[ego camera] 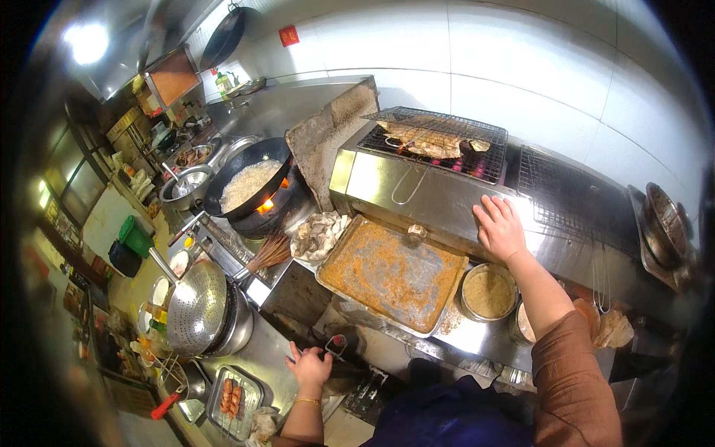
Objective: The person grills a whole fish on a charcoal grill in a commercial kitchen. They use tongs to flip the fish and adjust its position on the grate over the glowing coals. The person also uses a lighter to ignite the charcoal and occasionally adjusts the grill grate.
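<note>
My right hand [499, 228] is at the stainless steel front of the charcoal grill [368, 176], palm down with fingers extended and holding nothing. Whether it presses on the metal is hard to tell. Flattened fish [430, 139] lies inside a wire grilling basket [385, 115] over glowing coals. My left hand [310, 366], a thin bracelet at its wrist, hovers by the edge of the steel counter [268, 349] with its fingers spread and nothing in them. Below my right forearm stands a round tub of yellowish powder [489, 293]. Left of it lies a metal tray [385, 274] coated with orange-brown seasoning.
A wok [279, 148] with bubbling, foamy contents sits over an open flame. Nearby are a bamboo brush [272, 251], a crumpled cloth [318, 234] and a perforated strainer [195, 310] on a pot. Skewered sausages [230, 396] lie in a steel tray at lower left.
</note>
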A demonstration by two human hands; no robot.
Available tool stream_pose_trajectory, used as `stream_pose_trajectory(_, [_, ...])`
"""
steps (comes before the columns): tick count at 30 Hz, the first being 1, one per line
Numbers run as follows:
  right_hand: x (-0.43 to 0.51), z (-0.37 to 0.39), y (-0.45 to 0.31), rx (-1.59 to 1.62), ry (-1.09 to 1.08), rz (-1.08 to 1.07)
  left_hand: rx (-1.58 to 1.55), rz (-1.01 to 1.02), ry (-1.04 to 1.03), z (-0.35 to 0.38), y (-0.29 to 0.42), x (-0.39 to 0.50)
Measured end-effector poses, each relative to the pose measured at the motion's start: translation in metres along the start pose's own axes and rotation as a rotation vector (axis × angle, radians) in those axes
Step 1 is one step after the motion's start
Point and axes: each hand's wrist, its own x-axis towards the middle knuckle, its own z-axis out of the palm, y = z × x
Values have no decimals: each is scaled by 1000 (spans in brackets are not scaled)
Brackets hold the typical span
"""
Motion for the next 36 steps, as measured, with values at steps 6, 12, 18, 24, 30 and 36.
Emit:
stream_pose_trajectory(6, [2, -6, -4, 15, -11, 28, 13, 8, 2, 1, -1, -1])
stream_pose_trajectory(12, [1, 2, -3, 59, 42, 13, 12, -11, 7, 3, -3, -3])
stream_pose_trajectory(18, [0, -7, -1, 35, 32, 35, -22, 29, 18, -1, 5, 2])
stream_pose_trajectory(24, [5, 4, -7, 58, 52, 6, -16, -19, 19, -2, -6, -4])
stream_pose_trajectory(30, [-8, 34, 14, 82, 52, -82, -138, 77, 62, -7, 2, -10])
stream_pose_trajectory(36, [-14, 24, 30, 71, -98, -82, -110, 4, 15, 0, 5, -12])
